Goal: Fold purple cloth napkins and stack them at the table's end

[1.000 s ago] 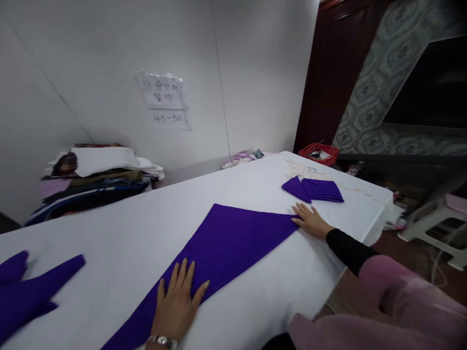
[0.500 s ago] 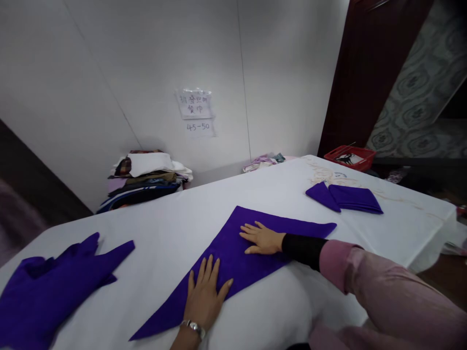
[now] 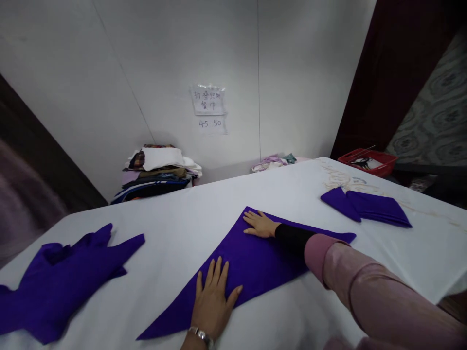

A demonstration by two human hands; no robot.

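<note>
A purple cloth napkin point(image 3: 251, 270) lies flat on the white-covered table, folded into a large triangle with its upper corner pointing toward the wall. My left hand point(image 3: 214, 297), with a watch at the wrist, rests open on the napkin's lower left part, fingers spread. Farther up, my right hand point(image 3: 260, 224) lies open and flat near the upper corner. Its black undersleeve and pink cuff stretch across the napkin's right side and hide part of it. Neither hand grips the cloth.
Crumpled purple cloths point(image 3: 69, 282) lie at the left. Folded purple cloths point(image 3: 381, 208) sit at the right on the white tablecloth point(image 3: 175, 218). Behind stand a clothes pile point(image 3: 160, 170), a small fabric heap point(image 3: 272, 163) and a red basket point(image 3: 386, 167). Paper signs point(image 3: 209, 99) hang on the wall.
My right hand has slid up and toward the napkin's upper corner. My left hand stays at about the same spot on the cloth. The camera view has turned slightly left.
</note>
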